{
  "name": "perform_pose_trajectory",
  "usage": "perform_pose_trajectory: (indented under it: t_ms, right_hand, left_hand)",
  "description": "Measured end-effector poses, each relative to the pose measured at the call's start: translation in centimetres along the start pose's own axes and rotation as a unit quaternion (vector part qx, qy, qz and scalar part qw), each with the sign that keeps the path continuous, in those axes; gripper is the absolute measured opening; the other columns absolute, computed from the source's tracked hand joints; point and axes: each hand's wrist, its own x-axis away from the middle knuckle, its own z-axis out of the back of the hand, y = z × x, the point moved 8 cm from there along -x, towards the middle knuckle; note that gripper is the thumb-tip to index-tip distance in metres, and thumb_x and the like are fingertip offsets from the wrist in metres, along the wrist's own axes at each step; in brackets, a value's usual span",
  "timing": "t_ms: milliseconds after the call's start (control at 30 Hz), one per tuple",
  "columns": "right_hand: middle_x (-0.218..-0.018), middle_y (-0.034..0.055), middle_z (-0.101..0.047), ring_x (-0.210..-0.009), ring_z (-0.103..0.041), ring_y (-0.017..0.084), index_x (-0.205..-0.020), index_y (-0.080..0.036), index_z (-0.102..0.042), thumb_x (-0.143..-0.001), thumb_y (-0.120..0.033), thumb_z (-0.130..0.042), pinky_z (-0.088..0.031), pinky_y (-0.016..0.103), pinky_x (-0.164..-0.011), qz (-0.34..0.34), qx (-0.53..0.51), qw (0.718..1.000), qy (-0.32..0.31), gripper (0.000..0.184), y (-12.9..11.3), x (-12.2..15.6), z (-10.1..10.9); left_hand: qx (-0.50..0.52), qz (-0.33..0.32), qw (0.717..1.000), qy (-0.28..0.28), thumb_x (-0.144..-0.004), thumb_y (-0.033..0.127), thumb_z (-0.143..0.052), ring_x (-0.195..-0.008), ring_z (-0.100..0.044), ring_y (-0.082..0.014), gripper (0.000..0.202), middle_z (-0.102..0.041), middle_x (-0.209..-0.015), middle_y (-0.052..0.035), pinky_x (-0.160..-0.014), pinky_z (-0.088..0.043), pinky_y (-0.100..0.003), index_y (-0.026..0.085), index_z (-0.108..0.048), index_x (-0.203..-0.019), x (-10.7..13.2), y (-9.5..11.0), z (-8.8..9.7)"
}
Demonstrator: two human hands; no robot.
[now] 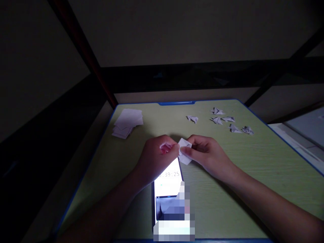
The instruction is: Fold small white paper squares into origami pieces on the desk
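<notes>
Between my two hands, above the middle of the table, is a small folded piece of white paper [185,158]. My left hand [159,153] pinches its left edge with thumb and forefinger, the other fingers curled in. From the right, my right hand [206,153] grips it, the thumb pressed flat on its face and the fingers behind. Under my left hand lies a lit phone [165,187] showing timer digits, its upper part covered by the hand and its lower part blurred out by blocks.
A stack of white paper sheets [129,118] lies at the table's far left. Several small folded paper figures [217,120] are spread at the far right, one [192,118] apart from them. The pale green table [152,131] has a blue rim. White boxy things [301,135] stand beyond its right edge.
</notes>
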Motion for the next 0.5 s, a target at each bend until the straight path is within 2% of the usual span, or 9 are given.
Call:
perform_pose_trajectory:
  t_ms: [133, 233, 500]
  right_hand:
    - [-0.056, -0.0021, -0.057, -0.051, -0.05, 0.008, -0.062, -0.015, -0.057, -0.071, -0.029, -0.068, -0.036, 0.022, -0.049, -0.003, -0.052, 0.998, 0.02, 0.02, 0.4, -0.1, 0.5]
    - [-0.057, -0.0025, -0.059, -0.051, -0.05, 0.008, -0.064, -0.015, -0.061, -0.069, -0.029, -0.071, -0.037, 0.022, -0.049, -0.002, -0.071, 0.997, 0.029, 0.018, 0.6, -0.3, 0.7]
    - [-0.067, 0.0008, -0.065, -0.06, -0.056, 0.01, -0.073, -0.015, -0.065, -0.07, -0.029, -0.069, -0.042, 0.023, -0.057, 0.007, -0.037, 0.999, 0.002, 0.015, -0.4, -0.2, 0.3]
  left_hand:
    - [0.075, 0.011, 0.997, -0.011, -0.078, 0.021, -0.054, -0.055, -0.06, -0.0094, 0.013, -0.064, -0.061, -0.0012, -0.052, -0.047, -0.019, 0.013, -0.062, -0.073, -0.1, -0.2, -0.2]
    - [0.095, 0.015, 0.995, -0.001, -0.075, 0.021, -0.058, -0.056, -0.06, -0.0093, 0.009, -0.064, -0.065, -0.0013, -0.049, -0.047, -0.017, 0.013, -0.062, -0.077, -0.2, -0.4, -0.1]
    - [0.069, 0.025, 0.997, 0.015, -0.074, 0.018, -0.057, -0.049, -0.057, -0.0078, 0.008, -0.061, -0.057, 0.0007, -0.045, -0.044, -0.016, 0.013, -0.06, -0.067, -0.4, -0.7, 0.3]
